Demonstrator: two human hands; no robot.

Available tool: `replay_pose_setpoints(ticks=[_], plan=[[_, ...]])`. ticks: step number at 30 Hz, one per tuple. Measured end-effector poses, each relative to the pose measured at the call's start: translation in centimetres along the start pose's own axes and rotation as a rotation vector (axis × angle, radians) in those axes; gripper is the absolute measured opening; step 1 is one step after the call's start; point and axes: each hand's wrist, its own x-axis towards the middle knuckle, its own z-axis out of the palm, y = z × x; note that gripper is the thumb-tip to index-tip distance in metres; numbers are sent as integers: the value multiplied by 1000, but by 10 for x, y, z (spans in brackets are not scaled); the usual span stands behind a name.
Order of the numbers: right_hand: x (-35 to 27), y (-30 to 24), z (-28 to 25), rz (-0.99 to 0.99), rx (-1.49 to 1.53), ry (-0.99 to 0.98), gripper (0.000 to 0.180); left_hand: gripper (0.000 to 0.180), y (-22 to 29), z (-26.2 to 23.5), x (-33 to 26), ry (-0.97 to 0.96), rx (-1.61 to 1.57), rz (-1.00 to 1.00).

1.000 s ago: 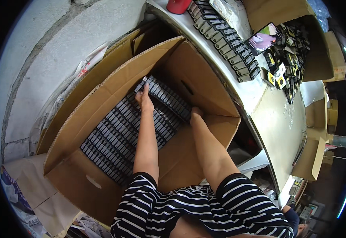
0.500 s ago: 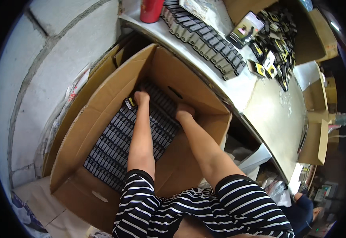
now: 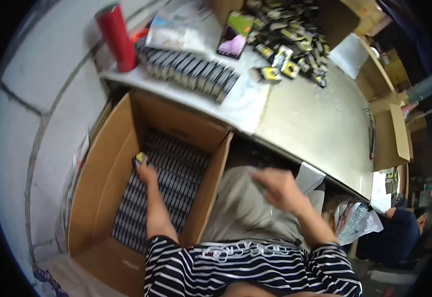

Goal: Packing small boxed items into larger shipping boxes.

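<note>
Inside the tall cardboard box (image 3: 90,198) at the left, my left hand (image 3: 148,172) grips a small black-and-yellow packet (image 3: 139,159) near the box's far left wall. Beneath it, tight rows of small dark packs (image 3: 169,198) cover the box's bottom. My right hand (image 3: 281,190) is out of the box, over my lap and short of the table edge. Motion blurs its fingers, and I make out nothing held in it.
On the table (image 3: 315,121) are a row of dark packs (image 3: 191,72), a red cylindrical cup (image 3: 117,39), a phone (image 3: 235,34) and a heap of black-and-yellow packets (image 3: 295,34). A block wall (image 3: 18,148) borders the left. Another person (image 3: 391,237) is at lower right.
My right hand has come out of the box and moved right, over my lap. My left hand has moved toward me along the box's left side. The view has shifted, showing more table.
</note>
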Motion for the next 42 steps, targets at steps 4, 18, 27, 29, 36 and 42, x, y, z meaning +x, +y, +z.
replay_pose_setpoints(ticks=[4, 18, 27, 29, 36, 42], plan=[[-68, 2, -9, 148, -73, -125, 32, 22, -24, -41, 13, 38, -335, 231], [-39, -12, -24, -27, 229, 248, 81, 20, 290, -274, -230, -989, -737, 736], [-100, 51, -43, 435, 1118, 459, 52, 41, 366, -249, -278, -1125, -911, 617], [-118, 56, -44, 593, 1450, 483, 48, 41, 377, -234, -283, -1136, -924, 617], [-139, 62, -35, 433, 1651, 581, 56, 41, 412, -205, -320, -1172, -936, 565], [-148, 76, -29, 314, 1484, 658, 63, 42, 416, -193, -334, -1080, -932, 669]])
